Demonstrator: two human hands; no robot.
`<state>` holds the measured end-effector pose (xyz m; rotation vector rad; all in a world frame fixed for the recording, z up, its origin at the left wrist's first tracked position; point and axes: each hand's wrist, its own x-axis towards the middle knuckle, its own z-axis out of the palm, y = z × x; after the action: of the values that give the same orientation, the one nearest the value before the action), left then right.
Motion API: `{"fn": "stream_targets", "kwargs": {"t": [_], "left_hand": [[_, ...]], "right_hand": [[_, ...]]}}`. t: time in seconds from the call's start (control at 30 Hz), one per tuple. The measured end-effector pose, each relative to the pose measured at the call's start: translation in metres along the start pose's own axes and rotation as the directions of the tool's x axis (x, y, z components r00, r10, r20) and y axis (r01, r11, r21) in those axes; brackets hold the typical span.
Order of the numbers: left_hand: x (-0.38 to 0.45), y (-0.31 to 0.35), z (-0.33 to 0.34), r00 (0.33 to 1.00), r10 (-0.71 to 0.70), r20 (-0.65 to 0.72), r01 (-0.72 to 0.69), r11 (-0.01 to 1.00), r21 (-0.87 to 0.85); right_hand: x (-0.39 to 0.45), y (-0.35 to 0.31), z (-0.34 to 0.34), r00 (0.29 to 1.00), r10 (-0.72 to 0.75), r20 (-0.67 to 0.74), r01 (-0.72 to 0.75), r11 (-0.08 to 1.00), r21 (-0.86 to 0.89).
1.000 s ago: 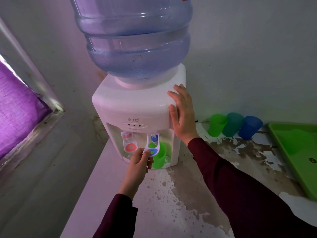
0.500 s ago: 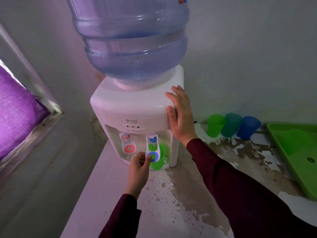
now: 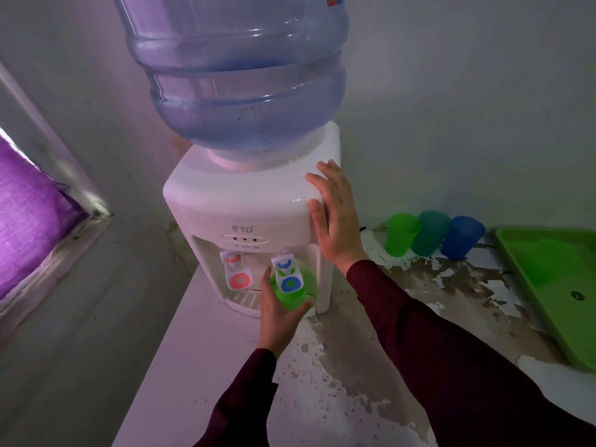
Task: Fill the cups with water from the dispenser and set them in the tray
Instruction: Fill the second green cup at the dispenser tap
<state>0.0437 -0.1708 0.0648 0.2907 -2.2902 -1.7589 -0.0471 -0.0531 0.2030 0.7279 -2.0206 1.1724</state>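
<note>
A white water dispenser (image 3: 245,201) with a large blue bottle (image 3: 238,69) stands on the counter. A green cup (image 3: 292,296) sits under its blue tap (image 3: 287,275), and my left hand (image 3: 277,312) grips that cup from the front. My right hand (image 3: 335,217) lies flat with straight fingers against the dispenser's upper right corner. Three cups stand to the right by the wall: a green cup (image 3: 401,233), a teal cup (image 3: 430,232) and a blue cup (image 3: 461,237). The green tray (image 3: 554,285) lies at the far right.
A red tap (image 3: 234,269) is left of the blue one. The counter (image 3: 354,366) has peeling, stained paint. A grey wall rises close behind. A purple cloth (image 3: 29,214) hangs at the window on the left.
My left hand let go of the blue tap lever and dropped to wrap around the green cup. The lever sprang back up. My right hand stayed on the dispenser.
</note>
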Motion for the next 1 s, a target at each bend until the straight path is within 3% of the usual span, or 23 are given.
{"fn": "stream_targets", "kwargs": {"t": [0.17, 0.37, 0.43, 0.6, 0.7, 0.83, 1.0], "left_hand": [[-0.004, -0.006, 0.002, 0.984, -0.163, -0.07, 0.149, 0.974, -0.17], [-0.025, -0.005, 0.004, 0.982, -0.188, 0.008, 0.187, 0.971, -0.149], [-0.031, -0.004, 0.006, 0.98, -0.193, 0.047, 0.198, 0.973, -0.12], [-0.045, 0.006, 0.028, 0.981, -0.148, 0.129, 0.154, 0.987, -0.038], [-0.054, 0.019, 0.057, 0.971, -0.095, 0.219, 0.101, 0.995, -0.014], [-0.067, 0.041, 0.115, 0.942, -0.051, 0.332, 0.051, 0.999, 0.007], [-0.078, 0.069, 0.204, 0.873, -0.008, 0.488, 0.021, 1.0, -0.021]], "right_hand": [[-0.004, -0.007, -0.005, 0.997, 0.057, 0.047, -0.057, 0.998, 0.008], [-0.065, -0.013, -0.015, 0.964, 0.23, 0.131, -0.243, 0.965, 0.096], [-0.108, -0.007, -0.021, 0.911, 0.345, 0.227, -0.368, 0.928, 0.066], [-0.203, 0.005, -0.046, 0.68, 0.58, 0.448, -0.66, 0.751, 0.03], [-0.228, 0.009, -0.065, 0.672, 0.63, 0.389, -0.704, 0.707, 0.072], [-0.242, 0.028, -0.097, 0.634, 0.754, 0.173, -0.774, 0.621, 0.128], [-0.237, 0.066, -0.164, 0.594, 0.802, -0.067, -0.783, 0.595, 0.182]]}}
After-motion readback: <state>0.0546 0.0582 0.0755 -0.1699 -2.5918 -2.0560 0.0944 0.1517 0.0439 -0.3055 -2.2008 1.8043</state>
